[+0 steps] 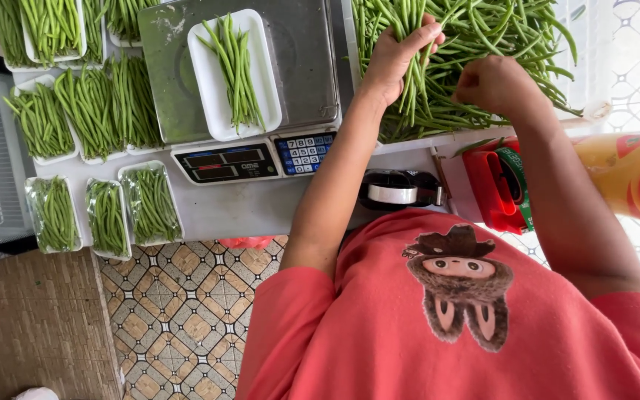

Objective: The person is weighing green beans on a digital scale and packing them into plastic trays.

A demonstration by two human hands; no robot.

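Three film-wrapped bean trays (105,215) are laid at the table's front left. A dark rectangular display (225,163) and blue keypad (304,152) are set in the scale's front. An orange-yellow labelled cylinder (627,174) is seen at far right.
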